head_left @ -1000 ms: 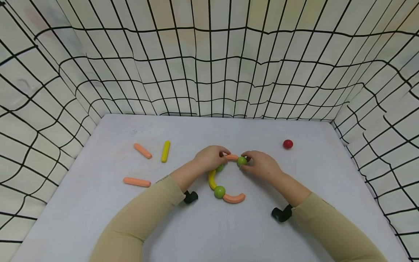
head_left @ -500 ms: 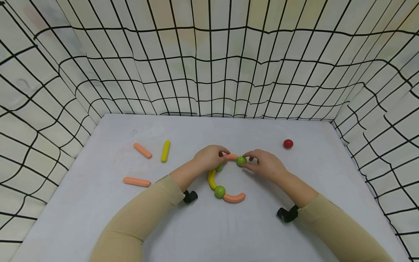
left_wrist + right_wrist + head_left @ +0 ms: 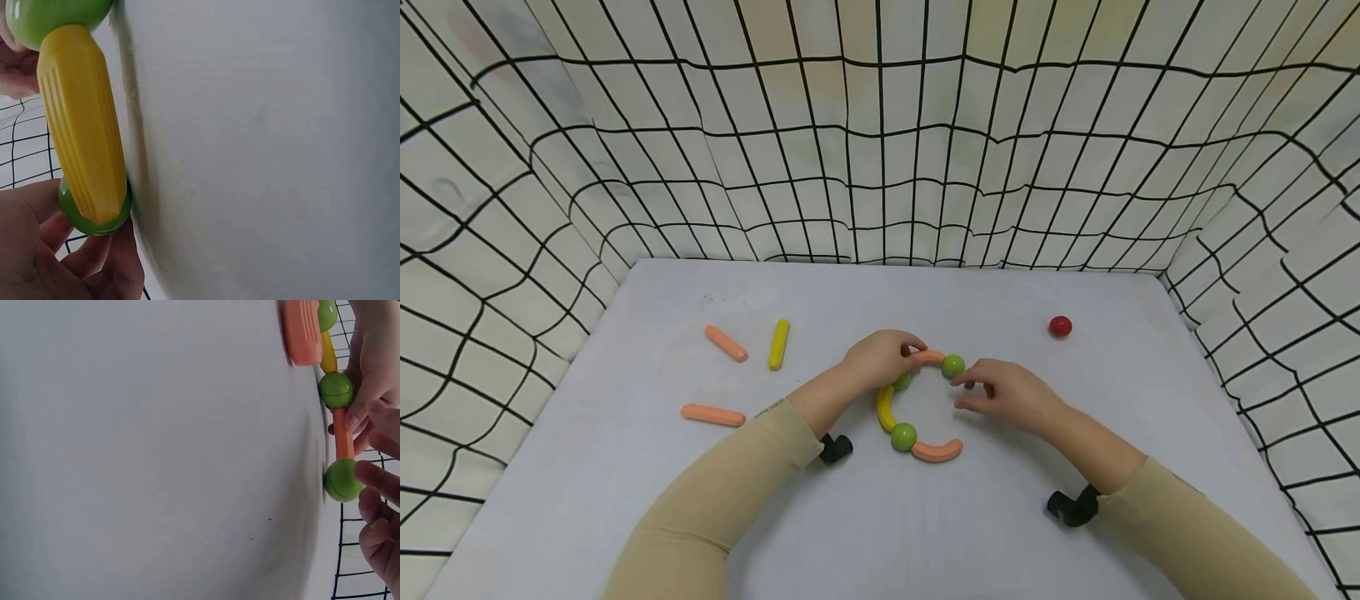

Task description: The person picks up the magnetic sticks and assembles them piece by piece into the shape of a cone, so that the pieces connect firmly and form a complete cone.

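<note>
Joined toy pieces form a C on the table: a curved orange stick (image 3: pixel 931 357), a green ball (image 3: pixel 952 365) at its right end, another green ball (image 3: pixel 903 381), a curved yellow stick (image 3: pixel 886 408), a lower green ball (image 3: pixel 903 437) and a lower curved orange stick (image 3: pixel 937 451). My left hand (image 3: pixel 882 358) pinches the upper orange stick between thumb and fingers, partly covering the nearby ball. In the left wrist view its fingers surround the green ball (image 3: pixel 69 215). My right hand (image 3: pixel 1011 393), fingers loosely bent and holding nothing, hovers just right of the end ball.
Left on the table lie two straight orange sticks (image 3: pixel 726 342) (image 3: pixel 712 415) and a straight yellow stick (image 3: pixel 778 344). A red ball (image 3: pixel 1060 326) rests at the back right. Black netting (image 3: pixel 880 150) rises around the sides and back of the white table (image 3: pixel 880 533).
My right hand has let go of the end green ball and drawn back right and toward me, its fingers spreading. My left hand keeps its grip in the same spot.
</note>
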`<state>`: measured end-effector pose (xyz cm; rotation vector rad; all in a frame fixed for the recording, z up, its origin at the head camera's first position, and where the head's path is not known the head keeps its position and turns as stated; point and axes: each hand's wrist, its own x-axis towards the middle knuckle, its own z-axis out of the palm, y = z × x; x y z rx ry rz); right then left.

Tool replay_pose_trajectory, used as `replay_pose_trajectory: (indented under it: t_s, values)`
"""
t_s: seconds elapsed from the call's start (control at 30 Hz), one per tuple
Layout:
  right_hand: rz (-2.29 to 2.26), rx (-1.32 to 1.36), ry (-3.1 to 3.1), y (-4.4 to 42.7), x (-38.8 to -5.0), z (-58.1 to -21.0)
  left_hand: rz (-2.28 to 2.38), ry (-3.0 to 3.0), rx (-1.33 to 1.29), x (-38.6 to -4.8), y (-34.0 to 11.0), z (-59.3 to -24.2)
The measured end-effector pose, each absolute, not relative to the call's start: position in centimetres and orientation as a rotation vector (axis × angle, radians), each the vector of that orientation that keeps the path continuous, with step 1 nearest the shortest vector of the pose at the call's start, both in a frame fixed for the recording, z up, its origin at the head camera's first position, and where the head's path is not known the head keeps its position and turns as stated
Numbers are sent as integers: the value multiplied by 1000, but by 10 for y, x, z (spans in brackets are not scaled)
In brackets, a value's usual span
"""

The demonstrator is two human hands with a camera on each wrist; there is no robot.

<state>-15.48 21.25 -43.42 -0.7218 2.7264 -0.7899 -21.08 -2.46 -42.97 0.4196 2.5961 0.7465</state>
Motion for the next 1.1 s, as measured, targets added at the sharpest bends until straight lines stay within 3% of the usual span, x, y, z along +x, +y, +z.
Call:
replay_pose_trajectory:
  t_s: [0.63, 1.1]
  values:
    - [-901, -944, 2402, 209, -141, -446, 757, 2602, 448, -212, -26, -432]
    - [-713, -1102, 2391, 208, -138, -449, 741, 2579, 457, -215, -27, -434]
